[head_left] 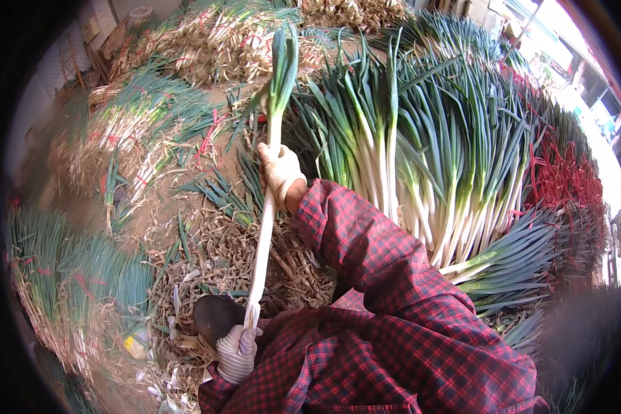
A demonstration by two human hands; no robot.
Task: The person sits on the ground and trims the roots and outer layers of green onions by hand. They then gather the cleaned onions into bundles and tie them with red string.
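My right hand (281,168), in a pale knit glove, is closed around the upper white stalk of a long green onion (264,248), just below its green leaves. My left hand (237,352), gloved too, grips the lower end of the same stalk, where a layer of outer skin looks loosened. The onion stands nearly upright in the picture, leaves at the top. Right of my right forearm lies a large heap of peeled green onions (458,207) with clean white stalks and dark green leaves.
Dry peelings (207,248) cover the ground around my shoe (219,318). Unpeeled onion bundles (139,119) with red ties lie at the left and the back, more bundles (83,279) at the lower left. A mass of red ties (566,171) is at the right beside the peeled heap.
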